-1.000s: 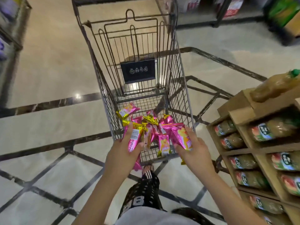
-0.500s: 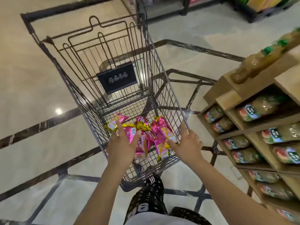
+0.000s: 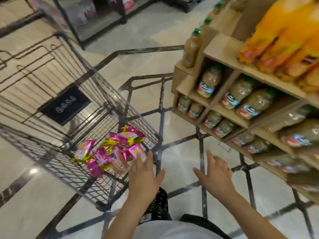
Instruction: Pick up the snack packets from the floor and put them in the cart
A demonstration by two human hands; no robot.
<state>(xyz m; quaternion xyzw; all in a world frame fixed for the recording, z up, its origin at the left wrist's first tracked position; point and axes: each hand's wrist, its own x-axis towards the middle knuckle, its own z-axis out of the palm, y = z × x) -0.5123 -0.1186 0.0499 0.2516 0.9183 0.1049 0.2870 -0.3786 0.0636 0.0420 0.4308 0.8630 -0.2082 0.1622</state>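
Several pink and gold snack packets (image 3: pixel 114 149) lie in a pile on the bottom of the wire shopping cart (image 3: pixel 57 163), near its front corner. My left hand (image 3: pixel 144 176) hovers over the cart's near edge, fingers spread, holding nothing; its fingertips are next to the nearest packet. My right hand (image 3: pixel 214 173) is open too, out over the bare floor to the right of the cart. No packet shows on the floor in this view.
A wooden display shelf (image 3: pixel 222 49) full of green-capped juice bottles (image 3: pixel 208 81) stands close on the right, with orange packs (image 3: pixel 283 37) on top. Dark metal racks (image 3: pixel 96 16) stand at the back. The pale tiled floor (image 3: pixel 179 152) has dark inlay lines. My leg shows below.
Both hands let go of the packets, which now lie in the cart. The hands pulled back and to the right, and my view swung right toward the shelf.
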